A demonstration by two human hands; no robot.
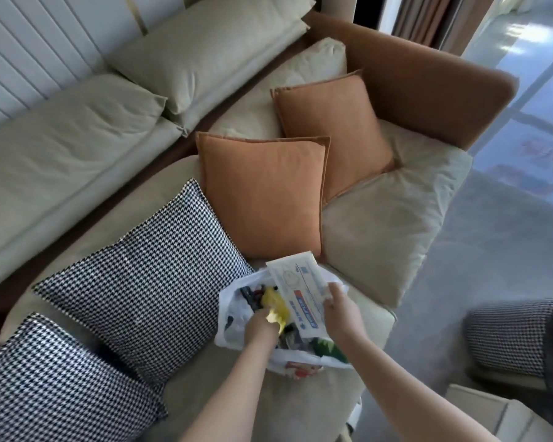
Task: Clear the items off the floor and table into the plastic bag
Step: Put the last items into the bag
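Crinkled white plastic bag [229, 330], flat packet [300, 291]

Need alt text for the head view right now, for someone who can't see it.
Two hands work at a white plastic bag on a beige sofa: the left hand holds a yellow wrapper in the bag's mouth, the right hand holds a white packet over it. Orange and checked cushions lie behind.

You are looking at a white plastic bag [233, 317] sitting open on the sofa seat, stuffed with mixed items. A yellow wrapper [275, 306] is lying at its mouth, and a flat white packet [299, 290] is sticking out, tilted.
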